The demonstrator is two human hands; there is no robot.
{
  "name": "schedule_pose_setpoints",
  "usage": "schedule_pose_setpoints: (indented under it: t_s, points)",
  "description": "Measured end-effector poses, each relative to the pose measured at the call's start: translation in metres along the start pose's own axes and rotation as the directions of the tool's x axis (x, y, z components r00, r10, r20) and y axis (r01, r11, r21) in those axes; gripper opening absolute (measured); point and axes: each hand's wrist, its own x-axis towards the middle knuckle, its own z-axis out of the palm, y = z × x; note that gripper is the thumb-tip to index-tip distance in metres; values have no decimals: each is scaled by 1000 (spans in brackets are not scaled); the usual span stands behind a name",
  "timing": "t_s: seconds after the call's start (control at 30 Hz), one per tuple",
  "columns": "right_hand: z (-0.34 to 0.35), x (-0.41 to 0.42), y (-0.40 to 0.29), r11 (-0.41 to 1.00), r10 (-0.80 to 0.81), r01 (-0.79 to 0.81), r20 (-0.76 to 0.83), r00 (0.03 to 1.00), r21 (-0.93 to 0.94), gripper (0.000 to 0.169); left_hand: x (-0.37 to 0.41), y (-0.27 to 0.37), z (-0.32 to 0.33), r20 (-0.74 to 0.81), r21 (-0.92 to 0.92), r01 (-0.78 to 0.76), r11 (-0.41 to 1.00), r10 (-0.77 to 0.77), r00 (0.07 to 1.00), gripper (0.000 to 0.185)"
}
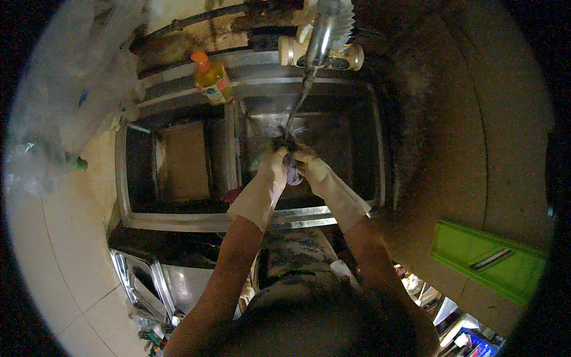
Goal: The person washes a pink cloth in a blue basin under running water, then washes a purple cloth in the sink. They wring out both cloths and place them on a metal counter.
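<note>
Both of my hands wear pale gloves and meet over the right basin of a metal double sink (234, 143). Water (299, 105) runs down from a metal faucet (322, 40) onto a dark, indistinct item at my fingers. My left hand (275, 164) and my right hand (310, 164) both grip this dark item, whose kind I cannot tell. A light purple thing (293, 173), perhaps a cloth or sponge, shows between my hands. Its exact contact with each hand is blurred.
An orange-capped pump bottle (214, 85) stands on the sink's back rim. Jars (354, 58) lie behind the faucet. A reddish item (232, 195) sits by my left forearm. A green slicer (488, 261) lies on the right; clear plastic bags (67, 89) hang at left.
</note>
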Motion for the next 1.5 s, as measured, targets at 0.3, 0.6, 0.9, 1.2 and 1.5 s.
schedule_pose_setpoints:
  t_s: [0.3, 0.6, 0.9, 1.2, 1.5]
  points:
    - [111, -5, -109, 968, 233, -250, -506, 830, 34, 29, -31, 35, -73, 46, 409, -363, 837, 379, 924, 62]
    - [170, -50, -57, 768, 87, -325, -413, 907, -552, 57, -58, 5, 10, 565, -368, -28, 929, 248, 787, 53]
    - [181, 18, -144, 370, 141, -525, -513, 847, -766, 45, -37, 18, -4, 416, -263, -90, 961, 197, 888, 45]
    - [205, 36, -50, 883, 280, -99, -345, 896, 460, 39, -124, 100, 18, 169, 325, -534, 781, 508, 845, 43]
    - [258, 107, -106, 924, -77, 175, -282, 956, 340, 48, -148, 257, 53, 188, 723, -672, 162, 890, 416, 64]
